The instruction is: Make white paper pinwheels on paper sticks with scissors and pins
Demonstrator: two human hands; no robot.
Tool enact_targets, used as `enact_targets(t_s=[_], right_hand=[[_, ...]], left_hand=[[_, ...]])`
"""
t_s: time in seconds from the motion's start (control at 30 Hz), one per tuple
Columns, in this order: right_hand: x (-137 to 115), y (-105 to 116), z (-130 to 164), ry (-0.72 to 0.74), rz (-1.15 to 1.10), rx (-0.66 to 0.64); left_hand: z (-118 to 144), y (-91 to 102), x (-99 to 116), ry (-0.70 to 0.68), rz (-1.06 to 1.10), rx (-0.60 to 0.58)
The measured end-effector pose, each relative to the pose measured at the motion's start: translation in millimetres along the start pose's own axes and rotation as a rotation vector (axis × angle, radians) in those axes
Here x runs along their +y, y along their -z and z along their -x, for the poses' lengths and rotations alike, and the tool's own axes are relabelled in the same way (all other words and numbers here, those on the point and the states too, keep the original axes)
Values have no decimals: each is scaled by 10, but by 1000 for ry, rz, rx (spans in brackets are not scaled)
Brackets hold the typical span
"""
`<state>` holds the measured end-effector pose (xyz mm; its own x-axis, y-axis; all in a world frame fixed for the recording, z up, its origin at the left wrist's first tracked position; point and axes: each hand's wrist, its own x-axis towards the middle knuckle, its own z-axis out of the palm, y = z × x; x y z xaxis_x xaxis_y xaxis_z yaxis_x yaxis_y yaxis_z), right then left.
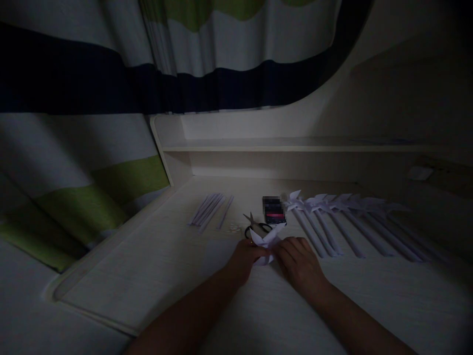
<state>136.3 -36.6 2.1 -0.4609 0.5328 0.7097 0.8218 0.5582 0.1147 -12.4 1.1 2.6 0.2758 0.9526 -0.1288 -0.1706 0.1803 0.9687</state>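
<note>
A white paper pinwheel (pixel 269 240) is held between my two hands over the desk, its folded points sticking up. My left hand (pixel 244 256) is closed on its left side, thumb across the front. At its right side, the fingers of my right hand (pixel 297 259) are pressed together on the paper; the fingertips are partly hidden. Just beyond the pinwheel lie scissors (pixel 251 219) with black handles and spread blades, partly covered by the paper. Small pale bits (pixel 234 227) lie left of the scissors.
Finished-looking pinwheels on paper sticks (pixel 318 229) lie in a row at the right. Several rolled paper sticks (pixel 209 209) lie at the back left. A dark phone-like item (pixel 274 210), partly blurred, lies behind the scissors. A shelf (pixel 273 145) and curtain (pixel 229 88) stand behind the desk (pixel 148 286).
</note>
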Motion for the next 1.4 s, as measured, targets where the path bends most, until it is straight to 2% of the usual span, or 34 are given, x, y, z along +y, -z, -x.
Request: enact_targets(t_s=[0.43, 0.63, 0.83, 0.97, 1.07, 1.13, 1.17, 1.2, 1.3, 1.37, 1.4], right_hand=[[-59, 29, -56, -33, -22, 24], [-28, -3, -32, -83, 19, 7], [9, -15, -14, -114, 69, -34], [7, 25, -23, -145, 69, -33], [43, 69, -29, -211, 91, 2], [75, 95, -32, -257, 94, 21], [87, 105, -35, -272, 89, 29], [94, 112, -38, -283, 82, 37], [79, 117, -48, -293, 57, 46], [49, 113, -54, -292, 44, 44], [35, 110, -57, -291, 38, 44]], left_hand=[[26, -84, 19, 50, 22, -83], [-2, -63, 5, 1, 139, -168], [-50, -32, -48, -37, 133, -193], [-38, -45, 27, -96, 161, -247], [-95, 21, 105, -126, 159, -282], [-189, 142, 148, -154, 81, -189], [-250, 226, 166, -188, -1, -111], [-315, 324, 180, -256, -124, 25], [-495, 645, 200, -350, -685, 394], [-575, 828, 193, -346, -998, 535], [-602, 899, 185, -326, -1113, 562]])
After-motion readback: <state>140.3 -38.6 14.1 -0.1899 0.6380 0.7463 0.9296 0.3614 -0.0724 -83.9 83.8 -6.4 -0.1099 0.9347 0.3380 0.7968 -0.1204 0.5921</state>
